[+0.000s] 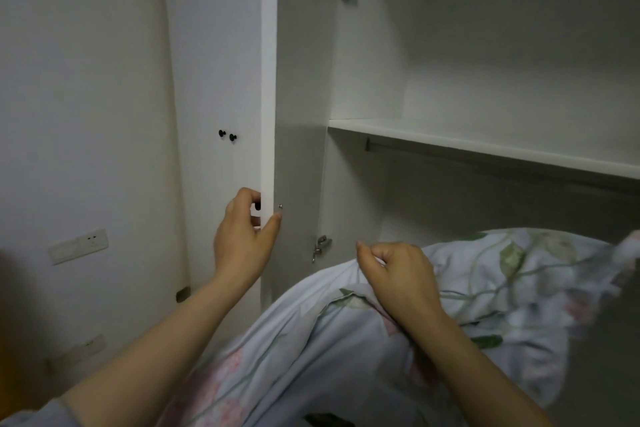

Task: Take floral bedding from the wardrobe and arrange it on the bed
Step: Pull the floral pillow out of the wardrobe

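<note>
- While the left hand wraps its fingers around the edge of the open wardrobe door, thumb on the inner face, the door could swing onto the floral bedding if pushed now, since the cloth bulges close to the opening.
- With the right hand only pinching a fold of the bedding between curled fingers, the bulky bundle (most of it seems draped over the forearm, in front of the wardrobe's lower compartment) might slide down and trail on the floor.
- Because a hinge sits just beside the cloth, fabric could snag there.
- As the shelf and rail jut above, lifting the bundle carelessly risks catching it.
</note>
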A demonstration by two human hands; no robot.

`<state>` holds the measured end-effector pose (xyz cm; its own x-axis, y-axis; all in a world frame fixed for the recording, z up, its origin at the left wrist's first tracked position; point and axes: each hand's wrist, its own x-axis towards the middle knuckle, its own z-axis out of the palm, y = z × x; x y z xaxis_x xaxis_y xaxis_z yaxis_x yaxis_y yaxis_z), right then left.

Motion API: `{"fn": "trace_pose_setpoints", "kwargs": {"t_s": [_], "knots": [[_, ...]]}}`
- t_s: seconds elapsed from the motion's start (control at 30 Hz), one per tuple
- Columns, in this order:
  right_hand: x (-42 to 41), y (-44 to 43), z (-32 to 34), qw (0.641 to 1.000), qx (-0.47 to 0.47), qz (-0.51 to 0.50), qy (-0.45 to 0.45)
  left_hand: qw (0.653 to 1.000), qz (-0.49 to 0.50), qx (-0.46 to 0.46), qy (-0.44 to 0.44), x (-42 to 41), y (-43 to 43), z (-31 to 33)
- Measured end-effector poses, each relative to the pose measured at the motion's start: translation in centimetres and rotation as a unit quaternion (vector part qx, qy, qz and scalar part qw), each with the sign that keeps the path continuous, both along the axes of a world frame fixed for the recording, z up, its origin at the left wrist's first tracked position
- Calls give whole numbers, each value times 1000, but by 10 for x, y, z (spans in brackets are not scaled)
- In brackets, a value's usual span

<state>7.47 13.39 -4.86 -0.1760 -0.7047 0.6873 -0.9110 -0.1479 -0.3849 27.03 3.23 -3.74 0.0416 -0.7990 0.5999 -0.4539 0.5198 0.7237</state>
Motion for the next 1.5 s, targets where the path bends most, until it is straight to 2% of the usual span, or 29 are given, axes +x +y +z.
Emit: {"fn": "trace_pose_setpoints", "kwargs": {"t_s": [0.47,0.73,1.0,1.5], "knots": [[-70,43,5,995,-6,-96,15,989,-143,-17,-33,-105,19,5],[-101,61,10,980,-25,-197,15,954,-291,-17,-71,-166,-7,17],[-114,69,12,961,-21,-277,19,918,-345,-26,-193,-204,-27,19],[-116,67,7,935,-10,-354,31,895,-382,30,-227,-260,-53,21]]}}
